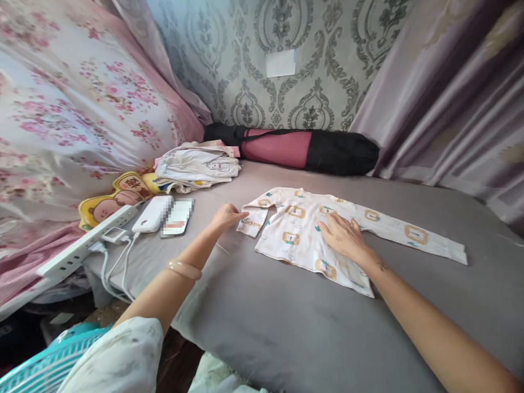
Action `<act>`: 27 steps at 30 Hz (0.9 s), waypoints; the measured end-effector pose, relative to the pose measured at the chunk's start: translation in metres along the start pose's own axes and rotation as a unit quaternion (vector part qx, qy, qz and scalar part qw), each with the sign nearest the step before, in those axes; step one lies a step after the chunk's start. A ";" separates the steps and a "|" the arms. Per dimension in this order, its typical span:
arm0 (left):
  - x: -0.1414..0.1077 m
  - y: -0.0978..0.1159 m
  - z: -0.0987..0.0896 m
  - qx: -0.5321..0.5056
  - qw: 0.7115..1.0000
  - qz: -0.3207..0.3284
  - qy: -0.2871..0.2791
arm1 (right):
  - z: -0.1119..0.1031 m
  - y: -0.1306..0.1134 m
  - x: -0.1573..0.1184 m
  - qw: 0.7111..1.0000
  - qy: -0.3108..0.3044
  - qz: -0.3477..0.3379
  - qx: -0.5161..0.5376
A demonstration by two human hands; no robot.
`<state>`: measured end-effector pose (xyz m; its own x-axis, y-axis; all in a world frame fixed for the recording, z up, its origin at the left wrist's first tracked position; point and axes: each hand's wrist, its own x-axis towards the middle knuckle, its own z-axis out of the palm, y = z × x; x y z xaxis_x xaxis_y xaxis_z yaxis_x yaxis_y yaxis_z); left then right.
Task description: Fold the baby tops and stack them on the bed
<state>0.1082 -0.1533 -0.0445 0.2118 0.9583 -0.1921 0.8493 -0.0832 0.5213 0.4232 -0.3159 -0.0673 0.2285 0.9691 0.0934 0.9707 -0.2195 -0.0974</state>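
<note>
A small white shirt (305, 229) with yellow lion faces lies spread on the grey bed sheet (262, 322). Its left sleeve is bent down beside the body, while the right sleeve stretches out to the right. My left hand (230, 215) pinches the bent sleeve at its outer edge. My right hand (341, 234) rests on the shirt's body with its fingers spread, near the base of the right sleeve.
Folded clothes (198, 166) are piled at the back left. Nearer are a yellow cushion (106, 204), a power strip (88, 240), a white power bank (153, 214) and a phone (177, 218). A black and pink roll bag (290, 148) lies along the wall.
</note>
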 end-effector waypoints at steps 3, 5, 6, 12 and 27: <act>-0.002 0.006 0.007 -0.027 0.999 0.005 -0.029 | -0.003 -0.024 0.010 1.000 0.000 -0.013 0.003; -0.002 0.013 0.011 -0.031 0.999 -0.002 -0.042 | -0.003 -0.038 0.013 1.000 -0.001 -0.018 0.003; -0.001 0.016 0.011 -0.032 0.998 -0.003 -0.052 | -0.003 -0.043 0.014 1.000 0.002 -0.021 0.003; 0.005 0.028 -0.002 0.087 0.960 0.201 0.174 | 0.006 -0.052 0.010 0.999 0.015 -0.037 -0.006; 0.031 -0.019 -0.010 0.156 0.966 0.188 0.084 | -0.009 -0.049 0.016 0.998 -0.040 -0.037 0.010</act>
<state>0.0941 -0.1194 -0.0518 0.4744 0.8730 0.1132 0.8377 -0.4872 0.2470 0.3800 -0.2902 -0.0522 0.1490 0.9886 0.0220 0.9829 -0.1457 -0.1127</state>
